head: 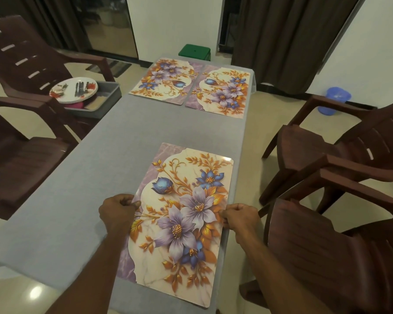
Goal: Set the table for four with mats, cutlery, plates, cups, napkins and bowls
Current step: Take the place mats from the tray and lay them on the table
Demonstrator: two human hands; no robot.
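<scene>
We pinch the near floral mat (182, 223) at both long edges, left hand (117, 210) and right hand (239, 217), its right edge near the table (77, 189) edge, two mats (191, 86) far beyond.

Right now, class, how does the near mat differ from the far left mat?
The near mat is pinched at both long edges by the left hand and right hand; the far left mat lies untouched. The near mat sits alone; the far left mat lies beside another. Both share the floral print.
</scene>
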